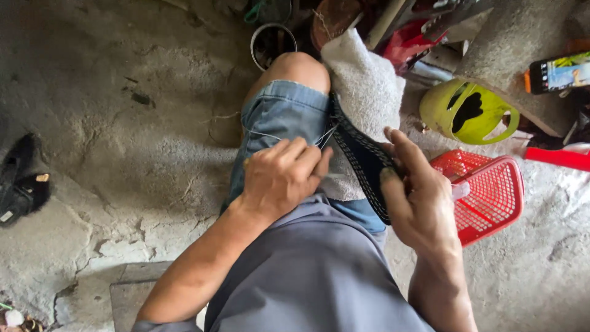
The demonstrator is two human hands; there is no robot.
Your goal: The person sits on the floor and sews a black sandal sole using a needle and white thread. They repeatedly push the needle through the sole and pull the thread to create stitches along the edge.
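Note:
A dark shoe sole (pixel 362 161) with white stitching along its rim stands on edge between my knees, backed by a grey-white cloth (pixel 364 80). My right hand (pixel 418 193) grips the sole's near end, fingers wrapped over the edge. My left hand (pixel 283 175) is closed in a fist beside the sole, pinching thin white thread (pixel 270 136) that runs taut across my denim shorts (pixel 279 114). Whether it also holds a needle is hidden.
A red plastic basket (pixel 491 200) sits right of my leg on the cracked concrete floor (pixel 123 123). Behind it lie a lime-green plastic jug (pixel 467 110) and a phone (pixel 559 72) on a ledge. A black sandal (pixel 21 181) rests at far left, a metal tin (pixel 272 43) at top.

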